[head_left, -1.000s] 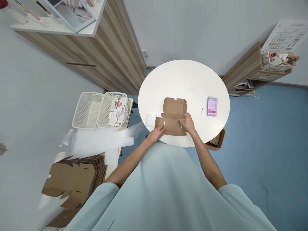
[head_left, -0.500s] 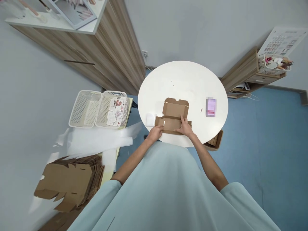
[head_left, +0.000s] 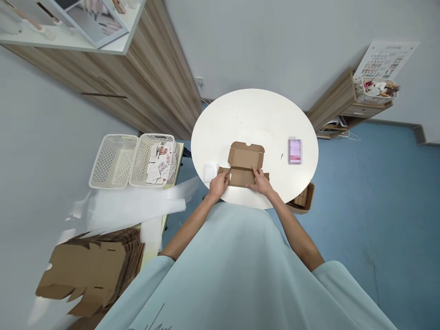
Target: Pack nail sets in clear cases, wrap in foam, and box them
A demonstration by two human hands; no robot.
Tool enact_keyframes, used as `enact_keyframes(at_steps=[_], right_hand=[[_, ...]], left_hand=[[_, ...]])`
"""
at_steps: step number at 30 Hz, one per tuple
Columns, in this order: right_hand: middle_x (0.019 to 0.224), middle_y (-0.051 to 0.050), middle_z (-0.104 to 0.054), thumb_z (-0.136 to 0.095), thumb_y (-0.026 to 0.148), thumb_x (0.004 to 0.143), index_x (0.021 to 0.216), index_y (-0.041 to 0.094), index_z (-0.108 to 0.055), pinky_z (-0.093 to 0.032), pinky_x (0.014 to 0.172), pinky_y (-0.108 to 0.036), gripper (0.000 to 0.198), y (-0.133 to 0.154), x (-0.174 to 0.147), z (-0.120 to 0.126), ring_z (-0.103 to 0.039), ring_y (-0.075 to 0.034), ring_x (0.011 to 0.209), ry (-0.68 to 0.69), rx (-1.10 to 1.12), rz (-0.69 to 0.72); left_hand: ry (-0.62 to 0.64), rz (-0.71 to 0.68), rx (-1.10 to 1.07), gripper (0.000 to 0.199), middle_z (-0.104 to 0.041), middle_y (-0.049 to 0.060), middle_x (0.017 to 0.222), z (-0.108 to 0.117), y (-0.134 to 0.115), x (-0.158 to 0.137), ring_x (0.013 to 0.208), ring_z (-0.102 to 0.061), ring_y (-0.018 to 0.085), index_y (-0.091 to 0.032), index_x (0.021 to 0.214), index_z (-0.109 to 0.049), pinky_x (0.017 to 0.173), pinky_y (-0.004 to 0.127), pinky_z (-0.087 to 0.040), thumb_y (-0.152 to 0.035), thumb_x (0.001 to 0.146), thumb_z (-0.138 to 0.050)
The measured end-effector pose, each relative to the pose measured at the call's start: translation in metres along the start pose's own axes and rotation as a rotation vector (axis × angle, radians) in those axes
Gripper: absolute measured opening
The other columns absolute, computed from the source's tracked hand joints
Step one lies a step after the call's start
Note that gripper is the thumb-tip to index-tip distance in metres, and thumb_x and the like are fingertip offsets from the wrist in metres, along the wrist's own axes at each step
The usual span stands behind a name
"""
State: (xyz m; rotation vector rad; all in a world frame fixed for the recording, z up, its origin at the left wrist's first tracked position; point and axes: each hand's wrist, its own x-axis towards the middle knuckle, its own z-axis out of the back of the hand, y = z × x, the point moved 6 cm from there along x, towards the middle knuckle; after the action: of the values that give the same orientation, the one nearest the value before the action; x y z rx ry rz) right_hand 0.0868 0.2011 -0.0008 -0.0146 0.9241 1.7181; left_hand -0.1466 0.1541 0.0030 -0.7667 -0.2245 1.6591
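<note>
A brown cardboard box (head_left: pixel 246 158), partly folded with its lid flap raised away from me, lies near the front edge of the round white table (head_left: pixel 254 114). My left hand (head_left: pixel 219 184) is closed on the box's left side flap. On the right end, my right hand (head_left: pixel 261 182) grips the box wall, with the thumb and a finger spread along it. A small white square packet (head_left: pixel 211 173) sits just left of the box, close to my left hand. Further right on the table is a pinkish-purple packet (head_left: pixel 294 151), blurred in the picture.
At left, white baskets (head_left: pixel 114 160) stand on a side table, one with printed cards (head_left: pixel 159 165). White sheets (head_left: pixel 134 206) and a stack of flat cardboard blanks (head_left: pixel 85 270) lie nearer. An open carton (head_left: pixel 302 201) is below the table's right edge.
My left hand has moved up the left end of the box and its side flap is now folded upward. The right hand stays on the right end. The view has shifted slightly.
</note>
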Motion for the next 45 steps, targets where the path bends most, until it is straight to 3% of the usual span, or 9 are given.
enact_keyframes(at_steps=[5, 8, 11, 14, 21, 27, 32, 41, 45], right_hand=[[0.158, -0.018, -0.038, -0.078, 0.047, 0.091, 0.172, 0.029, -0.014, -0.056, 0.088, -0.037, 0.105, -0.003, 0.002, -0.004, -0.068, -0.025, 0.103, -0.007, -0.024, -0.006], [0.158, -0.017, -0.039, -0.076, 0.048, 0.092, 0.172, 0.031, -0.012, -0.056, 0.087, -0.036, 0.104, -0.003, 0.001, -0.004, -0.068, -0.024, 0.101, -0.009, -0.035, 0.002], [0.158, -0.018, -0.038, -0.076, 0.047, 0.093, 0.172, 0.030, -0.012, -0.055, 0.087, -0.036, 0.104, -0.002, -0.001, -0.004, -0.067, -0.025, 0.103, -0.008, -0.049, 0.007], [0.159, -0.019, -0.038, -0.075, 0.047, 0.093, 0.172, 0.028, -0.013, -0.054, 0.088, -0.035, 0.103, 0.000, -0.002, -0.003, -0.067, -0.025, 0.105, -0.009, -0.064, 0.004], [0.160, -0.020, -0.038, -0.072, 0.051, 0.096, 0.173, 0.026, -0.012, -0.053, 0.089, -0.035, 0.100, 0.000, -0.003, -0.004, -0.067, -0.026, 0.108, 0.005, -0.071, -0.015], [0.163, -0.022, -0.032, -0.070, 0.050, 0.097, 0.173, 0.026, -0.010, -0.053, 0.093, -0.036, 0.100, 0.002, -0.006, -0.005, -0.066, -0.028, 0.115, 0.038, -0.056, 0.001], [0.166, -0.022, -0.029, -0.073, 0.049, 0.096, 0.173, 0.027, -0.006, -0.052, 0.096, -0.038, 0.104, 0.003, -0.007, -0.008, -0.065, -0.030, 0.121, 0.059, -0.046, -0.001], [0.170, -0.023, -0.021, -0.081, 0.056, 0.088, 0.173, 0.029, -0.001, -0.049, 0.105, -0.041, 0.120, 0.008, -0.009, -0.003, -0.053, -0.038, 0.142, 0.112, -0.059, -0.024], [0.170, -0.021, -0.022, -0.079, 0.055, 0.090, 0.173, 0.030, -0.002, -0.049, 0.106, -0.041, 0.116, 0.010, -0.009, -0.003, -0.050, -0.038, 0.145, 0.109, -0.075, -0.024]], left_hand=[[0.036, 0.004, 0.164, 0.048, -0.072, 0.009, 0.119, 0.001, -0.010, 0.001, 0.108, -0.072, 0.029, -0.028, 0.148, -0.058, 0.089, 0.037, -0.054, -0.018, 0.103, -0.047], [-0.008, 0.006, 0.166, 0.047, -0.069, 0.009, 0.126, 0.005, -0.008, 0.000, 0.110, -0.071, 0.029, -0.028, 0.149, -0.056, 0.088, 0.036, -0.054, -0.020, 0.103, -0.048], [-0.147, 0.129, 0.177, 0.047, -0.061, 0.015, 0.137, 0.016, 0.006, -0.006, 0.110, -0.070, 0.030, -0.021, 0.150, -0.052, 0.086, 0.037, -0.055, -0.028, 0.103, -0.054], [-0.139, 0.229, 0.206, 0.036, -0.062, 0.017, 0.131, 0.019, 0.019, -0.011, 0.107, -0.071, 0.031, -0.016, 0.132, -0.062, 0.084, 0.038, -0.054, -0.036, 0.103, -0.056], [-0.080, 0.146, 0.062, 0.017, -0.076, 0.009, 0.113, 0.020, 0.005, -0.013, 0.101, -0.073, 0.027, -0.021, 0.112, -0.065, 0.085, 0.034, -0.051, -0.034, 0.103, -0.058], [-0.062, 0.074, -0.044, 0.031, -0.077, 0.008, 0.117, 0.010, -0.014, -0.009, 0.098, -0.073, 0.026, -0.022, 0.109, -0.066, 0.083, 0.033, -0.051, -0.052, 0.099, -0.065], [-0.063, 0.072, -0.024, 0.018, -0.077, 0.010, 0.112, 0.002, -0.013, 0.002, 0.100, -0.072, 0.024, -0.018, 0.114, -0.063, 0.086, 0.033, -0.050, -0.030, 0.101, -0.063], [0.012, 0.129, 0.089, 0.015, -0.077, 0.011, 0.102, -0.001, -0.006, 0.013, 0.098, -0.071, 0.026, -0.018, 0.101, -0.067, 0.081, 0.031, -0.048, -0.032, 0.100, -0.061], [0.041, 0.137, 0.186, 0.019, -0.077, 0.012, 0.097, -0.002, -0.007, 0.011, 0.094, -0.072, 0.026, -0.017, 0.095, -0.071, 0.078, 0.032, -0.048, -0.028, 0.100, -0.056]])
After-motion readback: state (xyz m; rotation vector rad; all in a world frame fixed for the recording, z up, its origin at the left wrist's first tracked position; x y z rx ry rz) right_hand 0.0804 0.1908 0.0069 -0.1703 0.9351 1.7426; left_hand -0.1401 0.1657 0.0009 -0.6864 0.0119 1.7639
